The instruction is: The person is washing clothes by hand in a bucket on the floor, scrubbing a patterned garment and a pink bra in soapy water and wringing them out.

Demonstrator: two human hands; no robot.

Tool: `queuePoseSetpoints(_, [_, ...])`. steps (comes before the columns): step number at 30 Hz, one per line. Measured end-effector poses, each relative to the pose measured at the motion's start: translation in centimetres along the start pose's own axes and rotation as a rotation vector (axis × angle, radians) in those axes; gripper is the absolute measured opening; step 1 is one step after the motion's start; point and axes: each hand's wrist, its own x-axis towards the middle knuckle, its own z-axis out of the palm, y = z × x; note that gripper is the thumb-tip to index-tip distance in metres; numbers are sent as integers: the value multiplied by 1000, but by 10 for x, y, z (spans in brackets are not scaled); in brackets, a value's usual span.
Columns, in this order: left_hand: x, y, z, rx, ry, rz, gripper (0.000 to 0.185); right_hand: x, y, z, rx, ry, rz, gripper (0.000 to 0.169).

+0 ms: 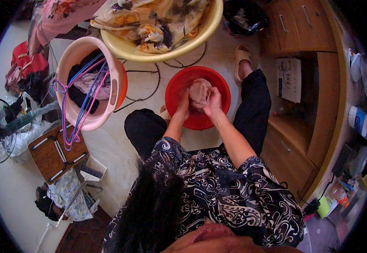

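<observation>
A round red plastic basin (197,123) stands on the floor between my legs. Over it, my right hand (213,101) grips the right side of a bunched, pale pinkish cloth (200,91). My left hand (185,102) is at the cloth's lower left, inside the basin's rim; its fingers are blurred and partly hidden, so its hold on the cloth is unclear. What lies at the bottom of the basin is mostly hidden by the cloth and my hands.
A pink tub (99,121) with dark and greyish clothes and several plastic hangers (92,95) stands left. Ahead is a large yellow basin (158,57) holding patterned fabric. Wooden cabinets (292,151) line the right; a black wire rack (158,85) lies on the floor.
</observation>
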Motion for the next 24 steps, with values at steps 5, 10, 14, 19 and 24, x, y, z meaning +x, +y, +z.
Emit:
queuePoseSetpoints(5, [17, -11, -31, 215, 231, 301, 48, 11, 10, -15, -43, 260, -52, 42])
queuePoseSetpoints(10, [-22, 13, 12, 545, 573, 578, 42, 28, 16, -53, -402, 475, -135, 34])
queuePoseSetpoints(14, [-30, 24, 12, 844, 655, 674, 41, 17, 9, -45, -779, 456, -298, 31])
queuePoseSetpoints(19, [-35, 18, 17, 976, 711, 667, 45, 21, -1, -51, -763, 480, -491, 28])
queuePoseSetpoints(24, [-7, 7, -17, 431, 575, 404, 49, 18, 4, -44, -657, 583, -491, 28])
